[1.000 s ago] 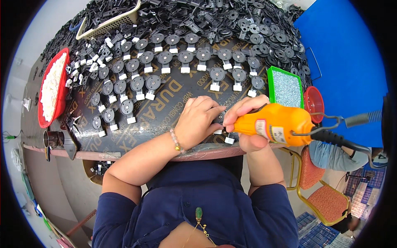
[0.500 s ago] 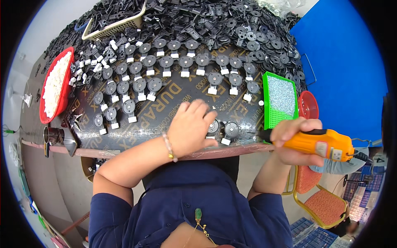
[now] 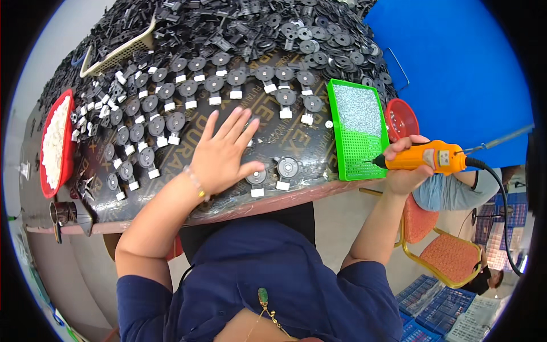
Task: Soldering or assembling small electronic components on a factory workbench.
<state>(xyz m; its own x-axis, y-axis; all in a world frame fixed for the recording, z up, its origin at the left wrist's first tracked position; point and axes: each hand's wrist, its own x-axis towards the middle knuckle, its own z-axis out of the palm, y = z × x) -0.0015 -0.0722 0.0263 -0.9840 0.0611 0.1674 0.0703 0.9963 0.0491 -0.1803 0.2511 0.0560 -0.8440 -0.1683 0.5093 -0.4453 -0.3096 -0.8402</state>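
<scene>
My left hand (image 3: 223, 155) lies flat with its fingers spread over the dark tabletop (image 3: 216, 202), nothing in its grasp. Beside its thumb are a black disc part with a white block (image 3: 257, 178) and a similar disc part (image 3: 287, 169). An orange electric screwdriver (image 3: 428, 157) is gripped in my right hand (image 3: 405, 171), its black nose pointing left. The thin bit is over the holed lower half of a green tray (image 3: 335, 134), whose upper half is covered with small silvery pieces, likely screws. Whether the bit touches the tray I cannot tell.
Rows of disc parts with white blocks (image 3: 214, 85) cross the table before a heap of black parts (image 3: 228, 28). White pieces fill a red basin (image 3: 69, 114) at left. A red bowl (image 3: 411, 122) stands right of the tray. The screwdriver's cord (image 3: 504, 199) hangs right.
My left hand has shifted left from beside the two near disc parts, its fingers now stretched out. The screwdriver has swung up from the table edge to over the green tray. The view has shifted.
</scene>
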